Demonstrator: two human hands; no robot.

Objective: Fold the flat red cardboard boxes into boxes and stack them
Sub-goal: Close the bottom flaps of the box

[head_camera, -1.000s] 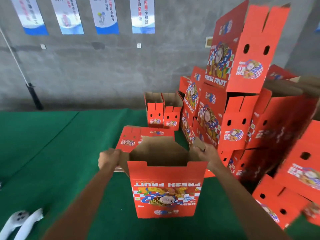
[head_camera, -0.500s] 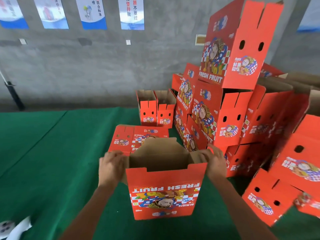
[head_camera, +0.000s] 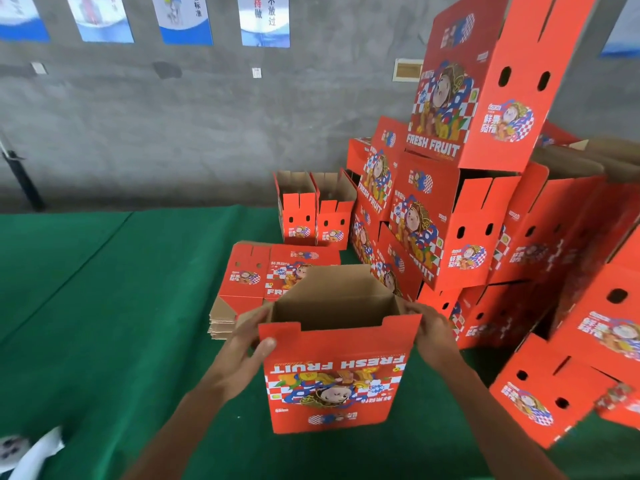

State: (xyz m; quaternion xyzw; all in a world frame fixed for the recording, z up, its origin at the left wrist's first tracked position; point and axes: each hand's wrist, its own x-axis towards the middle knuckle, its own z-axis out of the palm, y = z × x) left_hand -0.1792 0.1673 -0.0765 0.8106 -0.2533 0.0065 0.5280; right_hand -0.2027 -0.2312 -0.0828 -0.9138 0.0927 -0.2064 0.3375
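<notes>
left hand (head_camera: 247, 339): gripping, thumb forward | right hand (head_camera: 433, 327): gripping, arm outstretched

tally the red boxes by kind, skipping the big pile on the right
held open red cardboard box: 1
upright red cardboard boxes at the back: 2
stack of flat red cardboard boxes: 1
total: 4

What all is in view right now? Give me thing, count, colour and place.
held box: one, red, open top, front centre on the green mat.
flat box stack: one pile, red tops, just behind the held box.
small open boxes: two, red, side by side at the wall.
folded box pile: many, red, stacked at right.
posters: several, blue-white, on the grey wall.
left hand: grips the box's left edge.
right hand: holds its right edge.
</notes>
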